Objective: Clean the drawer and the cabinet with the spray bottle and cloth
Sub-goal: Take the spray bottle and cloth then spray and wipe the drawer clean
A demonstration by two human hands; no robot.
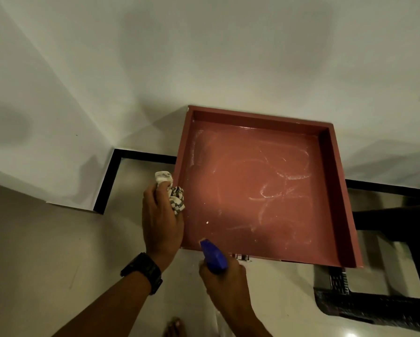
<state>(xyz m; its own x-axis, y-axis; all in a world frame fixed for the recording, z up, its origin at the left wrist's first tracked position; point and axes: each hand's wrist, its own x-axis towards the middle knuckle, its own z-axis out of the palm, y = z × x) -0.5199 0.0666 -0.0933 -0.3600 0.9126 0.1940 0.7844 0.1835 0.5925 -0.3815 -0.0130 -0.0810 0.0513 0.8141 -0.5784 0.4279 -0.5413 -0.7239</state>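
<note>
A reddish-brown drawer [335,190] stands tilted against the white wall, its open inside facing me. White streaks and specks mark its bottom panel. My left hand [161,222] grips a crumpled white checked cloth [172,193] at the drawer's left edge. My right hand [226,285] holds a spray bottle whose blue head [213,257] points at the drawer's lower left part. The bottle's body is hidden under my hand.
A black plastic stool or chair [374,305] stands at the lower right, partly behind the drawer. A black skirting strip [111,176] runs along the wall's foot and around a corner at the left. Pale floor tiles [58,251] lie to the left. A bare foot [173,328] shows at the bottom.
</note>
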